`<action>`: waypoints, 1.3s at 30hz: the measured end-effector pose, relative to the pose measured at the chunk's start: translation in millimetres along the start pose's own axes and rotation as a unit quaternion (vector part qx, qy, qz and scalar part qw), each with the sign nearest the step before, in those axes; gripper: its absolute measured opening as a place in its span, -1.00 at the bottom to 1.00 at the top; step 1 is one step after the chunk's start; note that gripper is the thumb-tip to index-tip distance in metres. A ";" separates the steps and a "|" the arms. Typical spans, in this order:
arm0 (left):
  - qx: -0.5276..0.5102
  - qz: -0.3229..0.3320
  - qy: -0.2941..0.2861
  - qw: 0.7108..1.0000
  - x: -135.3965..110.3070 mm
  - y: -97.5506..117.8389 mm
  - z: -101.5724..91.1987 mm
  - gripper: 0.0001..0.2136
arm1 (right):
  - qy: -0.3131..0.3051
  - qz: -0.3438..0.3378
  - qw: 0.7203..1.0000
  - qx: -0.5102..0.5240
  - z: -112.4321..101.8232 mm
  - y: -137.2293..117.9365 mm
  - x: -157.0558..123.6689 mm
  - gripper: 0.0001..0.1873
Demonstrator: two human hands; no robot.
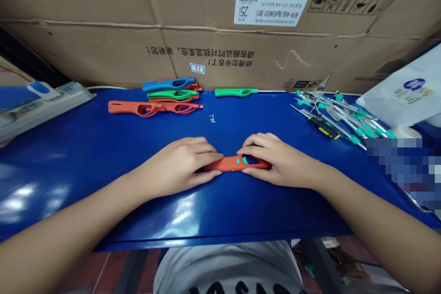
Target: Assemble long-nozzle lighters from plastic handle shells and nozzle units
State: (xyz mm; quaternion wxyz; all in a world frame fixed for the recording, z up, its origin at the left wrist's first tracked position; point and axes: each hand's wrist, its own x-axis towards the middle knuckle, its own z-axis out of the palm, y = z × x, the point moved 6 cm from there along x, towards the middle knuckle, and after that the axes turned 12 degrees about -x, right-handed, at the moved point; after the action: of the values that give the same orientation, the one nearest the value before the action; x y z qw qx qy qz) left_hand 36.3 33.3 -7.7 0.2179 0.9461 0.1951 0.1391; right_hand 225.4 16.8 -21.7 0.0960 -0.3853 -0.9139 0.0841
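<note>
An orange lighter handle (227,164) with a teal trigger lies level on the blue table, gripped at both ends. My left hand (188,163) closes around its left, rounded end. Around the right end, by the trigger opening, my right hand (275,161) is closed with thumb below and fingers above. The far right tip of the handle is hidden under the right fingers. Farther back, a green lighter (234,93) with a long metal tube lies against the cardboard. To its left are several loose handle shells, among them a blue shell (161,85) and an orange shell (127,108).
Metal lighter tubes with teal parts (347,112) are heaped at the back right, beside a black and yellow screwdriver (324,127) and a white bag (406,85). A power strip (62,101) sits at the left. A large cardboard box (193,4) walls off the back.
</note>
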 end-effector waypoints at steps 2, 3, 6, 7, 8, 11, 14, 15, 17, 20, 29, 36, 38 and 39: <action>-0.006 -0.006 -0.001 1.000 0.1 -0.7 0.2 -0.79 | 0.001 0.000 1.000 0.000 0.4 -0.3 0.0 -0.69; -0.009 -0.010 0.000 1.000 0.2 -1.0 0.1 -0.80 | 0.001 0.000 1.000 0.000 0.7 -0.4 0.1 -0.69; -0.019 -0.018 0.001 1.000 0.7 -0.9 -0.3 -0.81 | 0.003 0.000 1.000 0.001 1.4 -0.5 0.3 -0.70; -0.024 -0.022 0.000 0.999 0.8 -0.9 -0.2 -0.82 | 0.002 0.000 1.000 0.002 1.8 -0.6 0.3 -0.70; -0.029 -0.025 0.000 0.999 0.9 -0.9 -0.2 -0.83 | 0.000 0.002 1.000 0.004 2.1 -0.6 0.2 -0.70; -0.045 -0.037 0.005 0.998 0.9 -1.7 0.2 -0.84 | -0.002 0.010 1.000 0.011 2.5 -1.1 0.1 -0.69; -0.063 -0.046 0.014 0.997 1.4 -2.6 1.0 -0.84 | 0.003 0.019 1.000 0.018 1.8 -1.7 0.5 -0.72; -0.067 -0.049 0.016 0.996 1.6 -2.8 1.4 -0.85 | 0.004 0.022 0.999 0.023 1.7 -1.8 0.8 -0.72; -0.069 -0.056 0.019 0.996 2.0 -2.8 1.8 -0.86 | 0.010 0.025 0.999 0.035 1.6 -1.6 1.3 -0.73; -0.057 -0.064 0.025 0.996 2.0 -1.8 1.5 -0.88 | 0.014 0.026 0.999 0.044 2.1 -1.0 1.5 -0.72; -0.037 -0.059 0.029 0.997 1.5 1.2 1.3 -0.88 | 0.027 0.008 0.999 0.028 0.2 -0.8 0.4 -0.68; -0.043 -0.066 0.021 0.997 1.3 0.6 1.9 -0.90 | 0.021 -0.001 1.000 0.023 2.9 -0.7 0.5 -0.67; -0.044 -0.068 0.021 0.997 1.3 0.0 2.9 -0.89 | 0.018 -0.001 0.999 0.029 4.3 -0.6 0.7 -0.67; -0.044 -0.069 0.022 0.996 1.3 -0.3 3.4 -0.89 | 0.017 0.000 0.999 0.033 4.8 -0.4 0.8 -0.67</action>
State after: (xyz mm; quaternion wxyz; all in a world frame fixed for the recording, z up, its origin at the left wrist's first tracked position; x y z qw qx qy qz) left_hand 38.5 32.9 -10.6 0.2640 0.9167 0.2580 0.1529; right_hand 223.5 16.8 -26.1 0.1244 -0.3829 -0.9090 0.1075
